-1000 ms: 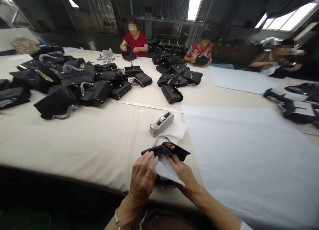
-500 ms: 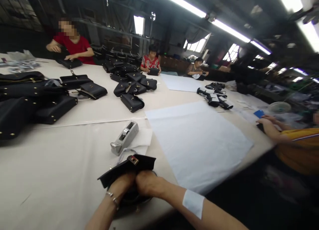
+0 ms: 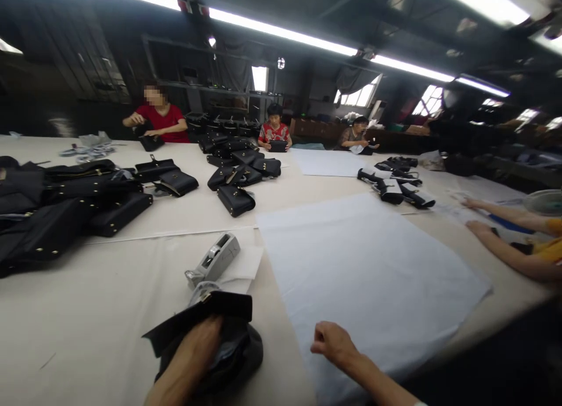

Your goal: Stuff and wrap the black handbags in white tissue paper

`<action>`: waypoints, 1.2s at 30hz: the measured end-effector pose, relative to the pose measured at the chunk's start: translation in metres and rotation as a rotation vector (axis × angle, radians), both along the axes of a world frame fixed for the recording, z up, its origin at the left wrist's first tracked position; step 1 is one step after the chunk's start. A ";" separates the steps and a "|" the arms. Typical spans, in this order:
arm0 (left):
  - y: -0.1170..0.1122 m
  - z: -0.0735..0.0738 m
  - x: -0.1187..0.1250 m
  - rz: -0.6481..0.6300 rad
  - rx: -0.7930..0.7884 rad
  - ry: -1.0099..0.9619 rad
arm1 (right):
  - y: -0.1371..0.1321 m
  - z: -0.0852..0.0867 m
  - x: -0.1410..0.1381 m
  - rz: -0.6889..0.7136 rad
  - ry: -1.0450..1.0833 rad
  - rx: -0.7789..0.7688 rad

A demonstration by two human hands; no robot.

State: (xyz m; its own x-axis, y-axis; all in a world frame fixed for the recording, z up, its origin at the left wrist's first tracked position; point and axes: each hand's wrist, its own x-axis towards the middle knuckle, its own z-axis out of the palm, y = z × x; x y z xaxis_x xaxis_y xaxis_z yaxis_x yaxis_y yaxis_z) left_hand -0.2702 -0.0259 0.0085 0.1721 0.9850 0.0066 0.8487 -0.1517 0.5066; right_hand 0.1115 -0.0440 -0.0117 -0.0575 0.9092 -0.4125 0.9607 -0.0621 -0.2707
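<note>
A black handbag (image 3: 246, 347) with its flap (image 3: 219, 306) raised lies at the table's near edge. Into its mouth, under the flap, reaches my left hand (image 3: 204, 341); the bag hides its fingers. Some dark, slightly shiny material shows inside the opening. Apart from the bag, to its right, my right hand (image 3: 334, 343) hovers over a white sheet (image 3: 351, 265) with its fingers curled closed, and nothing shows in them. Just beyond the bag stands a grey tape dispenser (image 3: 217, 258), next to a roll of clear tape (image 3: 204, 292) and some white paper (image 3: 246, 265).
Black bags (image 3: 118, 215) are heaped on the left, with another pile (image 3: 237, 169) mid-table. Several partly white-wrapped bags (image 3: 390, 190) lie at right. Co-workers sit across the table; a co-worker's arms (image 3: 504, 230) in yellow sleeves reach in from the right.
My right hand has come out of the bag and moved right, over the white sheet. The bag has shifted left and turned slightly, my left hand still in it. The view has swung a little.
</note>
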 end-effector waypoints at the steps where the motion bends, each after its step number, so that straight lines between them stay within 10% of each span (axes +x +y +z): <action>1: -0.008 0.006 0.005 0.025 0.060 0.016 | 0.002 -0.009 0.008 0.017 -0.043 -0.043; 7: -0.070 0.039 0.082 0.108 0.359 -0.064 | 0.021 -0.032 0.021 0.155 -0.009 -0.119; 14: -0.099 0.018 0.217 0.157 -0.259 -0.185 | 0.040 -0.036 0.029 0.310 0.107 -0.161; 19: -0.091 -0.013 0.276 0.204 -0.404 -0.024 | 0.038 -0.033 0.037 0.425 0.146 -0.135; 26: -0.079 -0.051 0.294 0.559 -0.245 -0.229 | 0.039 -0.035 0.053 0.596 0.194 -0.092; 36: -0.044 -0.050 0.290 0.736 -0.279 -0.474 | 0.049 -0.045 0.078 0.718 0.414 -0.075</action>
State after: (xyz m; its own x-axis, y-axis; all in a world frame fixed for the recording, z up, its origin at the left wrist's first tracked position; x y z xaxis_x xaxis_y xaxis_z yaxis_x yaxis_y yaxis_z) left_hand 0.0201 -0.0700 -0.0418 -0.4595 0.8213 -0.3381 0.3770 0.5251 0.7630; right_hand 0.1899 0.0051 -0.0566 -0.7735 0.5642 -0.2887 0.5972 0.4963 -0.6301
